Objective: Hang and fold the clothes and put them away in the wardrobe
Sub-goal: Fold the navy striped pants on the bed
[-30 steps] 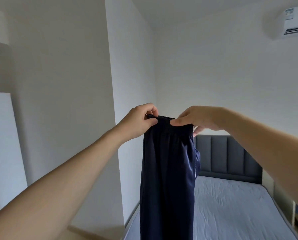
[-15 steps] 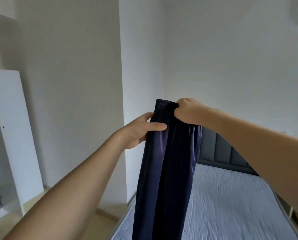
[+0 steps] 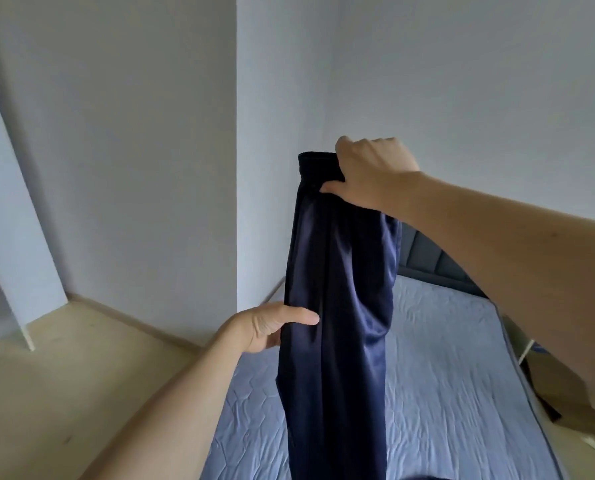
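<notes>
Now we hold a pair of dark navy trousers point(image 3: 337, 289) up in the air, folded lengthwise so that they hang as one long, narrow column from the waistband down past the bottom edge of the view. Our right hand point(image 3: 375, 174) grips the waistband at the top — fingers curled over the band from above, thumb pressed against the near face of the cloth just under it. Well below, about halfway down the visible length, our left hand point(image 3: 268, 327) takes the left edge of the trousers: the thumb lies straight across the front of the fabric, while the fingers go round behind it and are hidden, so we hold the edge between thumb and fingers. The two hands are well apart, one above the other, with the cloth stretched loosely between them and creased in soft vertical folds.

Behind and beneath the hanging trousers lies a bed point(image 3: 445, 393) covered in a pale blue, wrinkled sheet, with a dark padded headboard point(image 3: 427, 258) at its far end against the white wall point(image 3: 462, 81). A projecting corner of wall point(image 3: 185, 133) stands to the left of the trousers. On the far left a white panel point(image 3: 9, 202) rises from the light wood floor point(image 3: 64, 375) — whether it belongs to the wardrobe we cannot tell. At the right edge, beside the bed, sits something brown like a cardboard box point(image 3: 566, 393).
</notes>
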Demonstrator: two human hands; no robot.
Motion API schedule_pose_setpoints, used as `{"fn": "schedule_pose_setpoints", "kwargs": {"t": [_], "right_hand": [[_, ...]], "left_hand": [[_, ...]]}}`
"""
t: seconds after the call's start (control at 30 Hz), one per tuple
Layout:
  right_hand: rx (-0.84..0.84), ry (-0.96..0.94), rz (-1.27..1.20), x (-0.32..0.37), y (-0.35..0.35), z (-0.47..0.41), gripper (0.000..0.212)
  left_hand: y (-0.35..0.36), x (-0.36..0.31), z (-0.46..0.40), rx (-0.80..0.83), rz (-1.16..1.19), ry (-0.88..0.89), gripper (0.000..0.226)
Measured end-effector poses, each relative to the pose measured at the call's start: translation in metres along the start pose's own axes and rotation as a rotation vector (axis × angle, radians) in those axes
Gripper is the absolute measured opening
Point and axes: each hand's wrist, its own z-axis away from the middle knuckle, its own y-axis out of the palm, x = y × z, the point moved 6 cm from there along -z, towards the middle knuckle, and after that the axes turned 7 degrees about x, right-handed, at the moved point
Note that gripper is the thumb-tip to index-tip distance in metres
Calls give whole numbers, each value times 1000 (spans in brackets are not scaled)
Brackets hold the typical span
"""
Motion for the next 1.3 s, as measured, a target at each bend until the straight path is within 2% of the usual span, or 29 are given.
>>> {"fn": "schedule_pose_setpoints", "kwargs": {"t": [0.1,0.23,0.3,0.4,0.47,0.5,0.6,0.77,0.9,0.97,1.03,1.17,1.23,1.3], "right_hand": [[-22,69,22,-18,17,-2,50],[17,174,27,-45,56,9,50],[67,230,47,-59,83,26,50],[146,285,81,-71,126,53,49],[198,274,46,-68,155,68,43],[222,268,11,-64,169,76,39],[284,283,-80,-53,210,97,27],[342,382,-67,-55,295,125,18],[493,448,71,-48,419,157,14],[552,447,111,-36,479,173,18],[608,414,102,-4,541,190,22],[766,358,-14,82,648,226,26],[861,356,-90,127,689,243,27],[945,333,-177,180,726,258,27]], "left_hand": [[17,43,-22,86,-101,-140,41],[15,105,-43,-63,-154,-330,47],[14,117,-45,-143,-152,-385,33],[18,109,-42,-174,-147,-482,10],[12,101,-41,-213,-128,-532,29],[9,98,-42,-229,-121,-551,29],[-5,99,-51,-266,-134,-605,12],[-30,141,-91,-228,-198,-671,17],[-49,232,-178,-169,-227,-560,17],[-59,285,-222,-159,-342,-491,18],[-71,349,-251,-118,-470,-497,17],[-108,480,-241,59,-742,-650,23],[-132,541,-212,114,-789,-750,13],[-156,600,-176,94,-760,-840,15]]}}
